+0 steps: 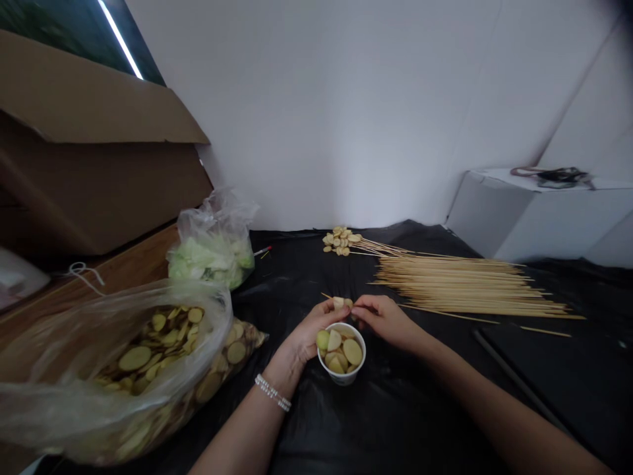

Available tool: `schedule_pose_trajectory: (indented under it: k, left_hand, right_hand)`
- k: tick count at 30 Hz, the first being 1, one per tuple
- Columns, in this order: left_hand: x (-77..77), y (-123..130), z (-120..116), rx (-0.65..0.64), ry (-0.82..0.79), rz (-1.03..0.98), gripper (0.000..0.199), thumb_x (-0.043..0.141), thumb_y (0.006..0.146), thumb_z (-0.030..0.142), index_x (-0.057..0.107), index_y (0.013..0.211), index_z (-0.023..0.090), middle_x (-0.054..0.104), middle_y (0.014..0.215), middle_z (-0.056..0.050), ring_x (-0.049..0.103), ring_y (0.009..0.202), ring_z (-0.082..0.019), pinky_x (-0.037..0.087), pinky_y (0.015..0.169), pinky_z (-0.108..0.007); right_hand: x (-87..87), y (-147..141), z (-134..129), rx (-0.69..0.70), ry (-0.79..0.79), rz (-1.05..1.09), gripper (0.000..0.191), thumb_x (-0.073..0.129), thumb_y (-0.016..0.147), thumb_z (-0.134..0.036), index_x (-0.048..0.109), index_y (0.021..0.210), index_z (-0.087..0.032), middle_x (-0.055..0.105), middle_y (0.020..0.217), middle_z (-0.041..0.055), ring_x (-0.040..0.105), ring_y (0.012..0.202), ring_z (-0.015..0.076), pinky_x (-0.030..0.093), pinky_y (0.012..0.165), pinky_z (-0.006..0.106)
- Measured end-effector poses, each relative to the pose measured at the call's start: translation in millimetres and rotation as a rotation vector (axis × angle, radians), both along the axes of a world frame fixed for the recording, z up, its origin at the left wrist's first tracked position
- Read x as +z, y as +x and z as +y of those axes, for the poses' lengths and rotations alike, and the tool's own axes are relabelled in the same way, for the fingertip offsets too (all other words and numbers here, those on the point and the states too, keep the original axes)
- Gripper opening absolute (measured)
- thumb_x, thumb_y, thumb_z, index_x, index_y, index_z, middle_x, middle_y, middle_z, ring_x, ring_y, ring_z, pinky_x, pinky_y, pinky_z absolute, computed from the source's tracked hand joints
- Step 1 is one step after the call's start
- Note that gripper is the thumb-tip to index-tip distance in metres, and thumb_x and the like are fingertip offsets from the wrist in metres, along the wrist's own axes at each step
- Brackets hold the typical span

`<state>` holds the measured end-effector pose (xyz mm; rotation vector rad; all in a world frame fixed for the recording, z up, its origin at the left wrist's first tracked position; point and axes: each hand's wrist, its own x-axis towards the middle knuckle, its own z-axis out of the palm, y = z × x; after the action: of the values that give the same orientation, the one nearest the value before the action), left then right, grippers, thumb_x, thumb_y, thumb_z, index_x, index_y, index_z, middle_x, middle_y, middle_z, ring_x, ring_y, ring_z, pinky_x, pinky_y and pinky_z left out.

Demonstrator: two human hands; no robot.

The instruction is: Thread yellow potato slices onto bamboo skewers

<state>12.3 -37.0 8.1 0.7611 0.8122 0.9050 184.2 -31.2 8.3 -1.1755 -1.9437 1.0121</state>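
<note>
While the left hand (316, 324) grips a few threaded slices (340, 303) just above the cup's rim, the right hand (378, 316) has fingers pinched together at their right end; exact grip hidden. Stick tip (325, 295) pokes out left of them. White cup (343, 379), mid-table toward the near edge, full of pale slices (349, 351), some halved-looking. Big clear bag (59, 402), gaping, lies over the left edge of the black-covered table (420, 409), many more slices inside. Behind it, second clear bag (220, 203), pale green pieces inside. Back edge, middle: loaded skewers (341, 241), slices on their left ends. Bare stick pile (475, 284) right of those.
</note>
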Motion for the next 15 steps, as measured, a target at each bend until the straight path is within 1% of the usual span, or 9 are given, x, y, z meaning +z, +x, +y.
schedule_pose_trajectory:
  k: [4,7,10,15]
  left_hand:
    - [1.3,-0.4,-0.5,0.024,-0.026,-0.005,0.033,0.083,0.055,0.022,0.062,0.078,0.011,0.061,0.064,0.000,0.054,0.052,-0.008,0.041,0.052,-0.020]
    - [1.9,-1.3,-0.8,-0.015,-0.044,-0.008,0.027,0.080,0.059,0.022,0.063,0.076,0.011,0.059,0.061,0.001,0.053,0.051,-0.008,0.040,0.051,-0.020]
    - [2.2,-2.4,-0.9,-0.050,-0.054,-0.018,0.023,0.078,0.061,0.022,0.063,0.075,0.010,0.060,0.063,-0.001,0.053,0.052,-0.008,0.040,0.052,-0.020]
    - [0.9,-2.9,0.5,-0.010,-0.071,-0.036,0.024,0.076,0.064,0.031,0.062,0.070,0.012,0.059,0.059,0.000,0.051,0.049,-0.008,0.038,0.050,-0.021]
  right_hand:
    - [-1.5,-1.4,0.4,0.019,-0.004,0.033,0.020,0.051,0.083,-0.030,0.064,0.076,-0.017,0.063,0.065,0.0001,0.055,0.061,0.0117,0.041,0.059,0.022]
    - [0.4,-2.5,-1.0,0.057,-0.028,0.077,0.020,0.052,0.083,-0.030,0.064,0.075,-0.016,0.062,0.065,0.0001,0.056,0.062,0.0117,0.042,0.061,0.022]
    - [4.0,-2.6,-3.0,0.093,-0.057,0.112,0.019,0.052,0.083,-0.030,0.063,0.076,-0.016,0.061,0.066,0.0001,0.055,0.062,0.0116,0.042,0.059,0.022]
    - [5.5,-2.2,-4.2,0.088,-0.032,0.111,0.019,0.051,0.084,-0.031,0.063,0.078,-0.017,0.061,0.066,-0.0001,0.054,0.062,0.0116,0.042,0.060,0.022]
